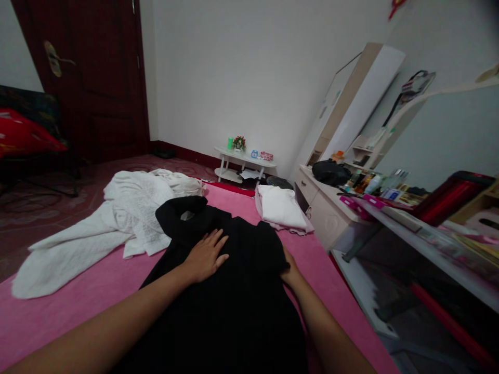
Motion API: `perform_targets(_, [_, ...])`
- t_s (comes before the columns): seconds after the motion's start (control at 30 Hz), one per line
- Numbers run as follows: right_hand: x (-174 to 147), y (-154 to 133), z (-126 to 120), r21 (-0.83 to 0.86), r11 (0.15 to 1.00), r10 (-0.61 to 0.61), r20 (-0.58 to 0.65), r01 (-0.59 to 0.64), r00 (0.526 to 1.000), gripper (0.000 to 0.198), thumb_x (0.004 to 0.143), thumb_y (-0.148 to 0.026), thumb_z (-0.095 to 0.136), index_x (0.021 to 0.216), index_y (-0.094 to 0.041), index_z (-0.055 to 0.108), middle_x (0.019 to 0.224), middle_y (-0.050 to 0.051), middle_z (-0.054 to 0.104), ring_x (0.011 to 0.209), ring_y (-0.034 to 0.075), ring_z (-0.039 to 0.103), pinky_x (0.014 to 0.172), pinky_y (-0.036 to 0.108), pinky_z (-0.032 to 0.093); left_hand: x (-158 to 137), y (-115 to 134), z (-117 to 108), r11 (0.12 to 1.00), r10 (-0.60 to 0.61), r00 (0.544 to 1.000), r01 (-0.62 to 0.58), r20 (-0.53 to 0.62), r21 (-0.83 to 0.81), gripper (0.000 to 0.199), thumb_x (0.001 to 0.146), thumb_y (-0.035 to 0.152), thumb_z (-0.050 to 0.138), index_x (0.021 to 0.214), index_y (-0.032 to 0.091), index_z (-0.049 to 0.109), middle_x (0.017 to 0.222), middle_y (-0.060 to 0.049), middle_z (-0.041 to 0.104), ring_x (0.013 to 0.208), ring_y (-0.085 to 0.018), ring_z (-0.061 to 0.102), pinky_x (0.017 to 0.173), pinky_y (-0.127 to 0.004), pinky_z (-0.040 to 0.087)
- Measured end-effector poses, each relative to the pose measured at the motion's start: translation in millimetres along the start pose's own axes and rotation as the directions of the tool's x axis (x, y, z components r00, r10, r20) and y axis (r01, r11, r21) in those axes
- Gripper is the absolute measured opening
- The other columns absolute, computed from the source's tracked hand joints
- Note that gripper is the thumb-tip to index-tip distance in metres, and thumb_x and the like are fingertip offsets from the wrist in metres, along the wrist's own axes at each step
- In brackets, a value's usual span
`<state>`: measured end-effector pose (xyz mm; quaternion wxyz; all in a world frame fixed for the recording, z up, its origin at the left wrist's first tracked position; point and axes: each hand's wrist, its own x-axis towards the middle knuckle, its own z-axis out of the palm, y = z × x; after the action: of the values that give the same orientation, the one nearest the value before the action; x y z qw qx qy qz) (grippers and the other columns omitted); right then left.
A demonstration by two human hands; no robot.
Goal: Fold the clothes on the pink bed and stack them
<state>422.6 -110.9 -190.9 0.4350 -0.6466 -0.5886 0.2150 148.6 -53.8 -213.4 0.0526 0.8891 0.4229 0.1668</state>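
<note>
A black garment (234, 291) lies spread on a pink bed (97, 291) in front of me. My left hand (206, 255) rests flat on its middle, fingers apart and pointing away. At the garment's right edge my right hand (290, 267) grips a fold of the black cloth, and the cloth hides its fingers. A label shows at the black collar (187, 215) at the far end.
A white knitted garment (117, 223) lies crumpled on the bed to the left. A folded white and pink pile (281, 208) sits at the far right corner. A cluttered dresser (351, 202) stands right of the bed, a small white table (244, 162) by the wall, a dark door (97, 78) at the back left.
</note>
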Motion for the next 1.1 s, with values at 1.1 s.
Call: perform_targets(1.1, [9, 28, -53, -0.461, 0.869, -0.051, -0.448, -0.182, 0.892, 0.040, 0.077, -0.022, 0.038, 0.106, -0.021, 0.064, 0.099, 0.015, 0.065, 0.082, 0.030, 0.063, 0.065, 0.043, 0.046, -5, 0, -2, 0.999, -0.025, 1.000, 0.024, -0.018, -0.036, 0.063, 0.090, 0.053, 0.036, 0.144, 0.021, 0.030, 0.153, -0.011, 0.020, 0.139, -0.027, 0.021, 0.112, -0.042, 0.020])
